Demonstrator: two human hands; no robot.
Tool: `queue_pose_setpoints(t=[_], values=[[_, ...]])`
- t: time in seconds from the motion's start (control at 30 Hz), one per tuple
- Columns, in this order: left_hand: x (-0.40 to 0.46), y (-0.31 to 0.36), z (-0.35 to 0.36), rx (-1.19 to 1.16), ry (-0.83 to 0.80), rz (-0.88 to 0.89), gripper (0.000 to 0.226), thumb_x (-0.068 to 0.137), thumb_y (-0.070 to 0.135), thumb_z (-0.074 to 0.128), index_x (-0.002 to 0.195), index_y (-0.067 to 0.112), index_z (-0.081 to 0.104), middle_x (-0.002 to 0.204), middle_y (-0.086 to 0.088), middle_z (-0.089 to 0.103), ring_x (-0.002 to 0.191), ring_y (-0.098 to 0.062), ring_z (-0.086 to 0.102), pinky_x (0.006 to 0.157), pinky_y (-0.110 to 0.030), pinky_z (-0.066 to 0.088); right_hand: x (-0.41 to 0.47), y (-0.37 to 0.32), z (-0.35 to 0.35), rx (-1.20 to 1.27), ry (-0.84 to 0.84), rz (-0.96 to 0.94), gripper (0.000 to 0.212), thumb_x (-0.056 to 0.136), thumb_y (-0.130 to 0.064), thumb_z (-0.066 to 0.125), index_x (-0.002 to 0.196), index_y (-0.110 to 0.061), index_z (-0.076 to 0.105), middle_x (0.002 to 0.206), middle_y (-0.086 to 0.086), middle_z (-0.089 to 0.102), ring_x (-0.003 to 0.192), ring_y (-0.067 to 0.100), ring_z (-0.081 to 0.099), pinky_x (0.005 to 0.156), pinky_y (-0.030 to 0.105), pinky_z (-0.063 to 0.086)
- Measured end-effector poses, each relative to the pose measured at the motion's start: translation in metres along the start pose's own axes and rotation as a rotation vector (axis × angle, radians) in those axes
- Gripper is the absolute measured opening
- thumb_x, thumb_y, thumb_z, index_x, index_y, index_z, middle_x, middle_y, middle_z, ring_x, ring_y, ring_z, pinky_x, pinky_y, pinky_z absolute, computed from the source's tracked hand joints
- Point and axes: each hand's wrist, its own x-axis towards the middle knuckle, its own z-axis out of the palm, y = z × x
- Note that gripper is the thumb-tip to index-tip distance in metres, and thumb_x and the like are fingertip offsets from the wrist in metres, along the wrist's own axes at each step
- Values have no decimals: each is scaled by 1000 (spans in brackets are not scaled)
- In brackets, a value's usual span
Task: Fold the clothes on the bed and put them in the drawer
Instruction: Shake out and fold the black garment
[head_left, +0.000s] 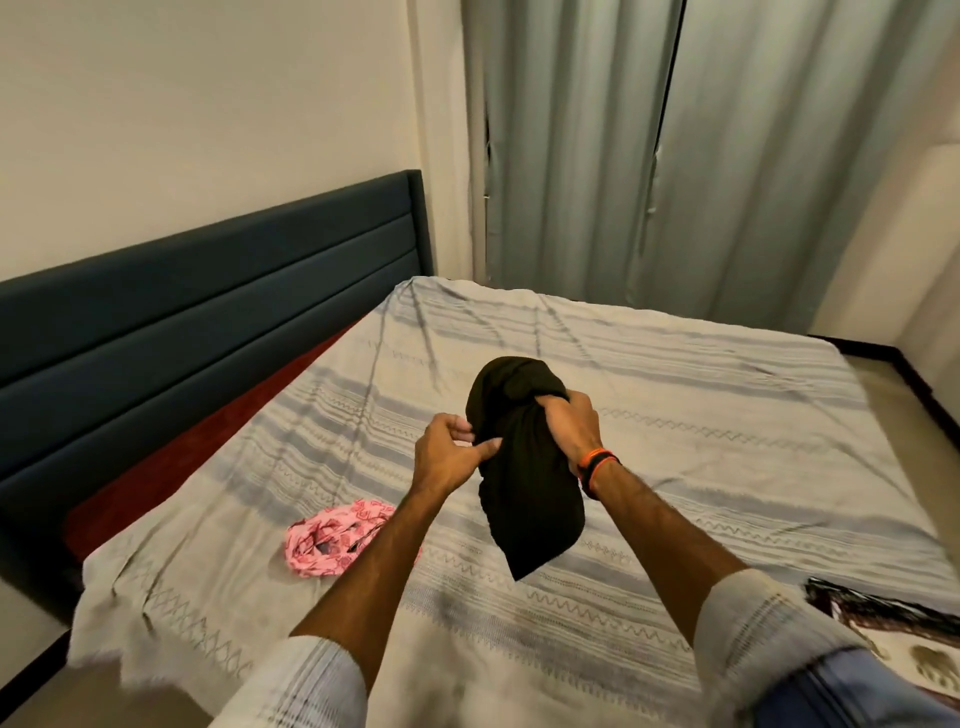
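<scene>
While the right hand clenches the bunched dark garment, the left hand pinches its edge. Shake it open and find the corners before folding it on the bed.

I read this as a home bedroom. Visible: bed under striped grey-beige cotton sheet, dark blue padded headboard, pleated grey-green curtains.

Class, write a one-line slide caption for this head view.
Both hands, left and right, hold a dark garment above the bed; pink cloth lies nearby.
</scene>
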Motion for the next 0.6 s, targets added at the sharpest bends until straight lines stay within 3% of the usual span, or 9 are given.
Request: queue_pose_setpoints(t=[0.13, 0.23, 0.3, 0.4, 0.47, 0.6], values=[[0, -9, 6, 2, -228, -22, 52, 69, 51, 83, 105, 23, 60, 101, 4, 65, 96, -14, 63, 85, -39, 58, 0, -2, 4, 40, 62, 62, 32, 91, -26, 56, 116, -10, 67, 119, 10, 66, 108, 31, 60, 96, 42, 48], [1, -7, 7, 130, -181, 86, 31, 78, 44, 78, 91, 21, 63, 90, 1, 67, 86, -15, 64, 78, -31, 55, 0, -1, 1, 45, 60, 112, 32, 91, -28, 56, 116, -11, 66, 119, 10, 65, 107, 31, 60, 99, 46, 48], [3, -2, 5, 88, -173, 108, 28, 85, 40, 71, 76, 17, 59, 76, -1, 63, 76, -20, 61, 73, -31, 50, 0, 6, -3, 60, 63, 138, 26, 89, -27, 57, 109, -13, 66, 115, 10, 67, 104, 30, 62, 98, 47, 50], [2, 11, 6, -277, -327, -183, 32, 98, 42, 53, 90, 11, 57, 84, -10, 53, 76, -23, 50, 68, -34, 48, 10, 25, -10, 164, 72, 172, 35, 77, -34, 60, 105, -14, 68, 108, 7, 70, 99, 29, 66, 96, 49, 52], [-1, 14, 6, -450, -434, -416, 38, 102, 43, 43, 109, 9, 57, 99, -13, 56, 81, -21, 54, 76, -37, 52, 26, 47, -14, 226, 56, 189, 47, 71, -38, 61, 111, -14, 68, 107, 5, 71, 99, 29, 67, 96, 49, 52], [-6, 23, 14, -435, -583, -478, 43, 90, 33, 68, 119, 3, 58, 114, -10, 68, 99, -26, 66, 82, -39, 57, 29, 53, -27, 222, 39, 190, 45, 75, -35, 61, 113, -12, 67, 106, 7, 72, 98, 29, 68, 95, 49, 53]])
